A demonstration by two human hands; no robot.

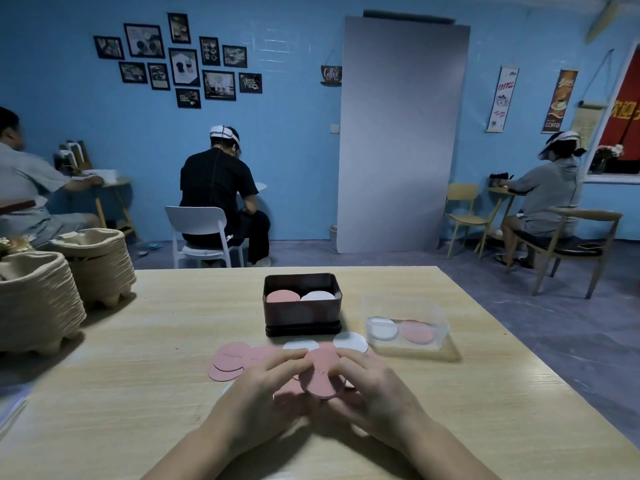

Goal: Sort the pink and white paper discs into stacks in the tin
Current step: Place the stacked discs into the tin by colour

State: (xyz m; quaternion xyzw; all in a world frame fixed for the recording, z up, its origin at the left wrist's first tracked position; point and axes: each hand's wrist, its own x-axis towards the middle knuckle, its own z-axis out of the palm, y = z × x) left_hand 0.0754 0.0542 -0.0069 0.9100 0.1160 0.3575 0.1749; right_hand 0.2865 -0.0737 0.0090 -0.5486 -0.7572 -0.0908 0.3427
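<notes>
A dark rectangular tin [302, 317] stands open mid-table, with a pink stack [282, 297] on its left side and a white stack [318, 296] on its right. In front of it loose discs lie on the wood: pink discs [228, 360] at the left, a white disc [350, 342] at the right, another white disc [300, 345] between. My left hand [266, 393] and my right hand [372, 389] together grip a small pile of pink discs [320, 374] just above the table, fingers pinching its edges.
A clear plastic box [405, 308] right of the tin holds a white and a pink disc. Two stacks of paper pulp trays [38, 299] fill the table's left end. Three seated people, chairs and small tables are beyond the far edge.
</notes>
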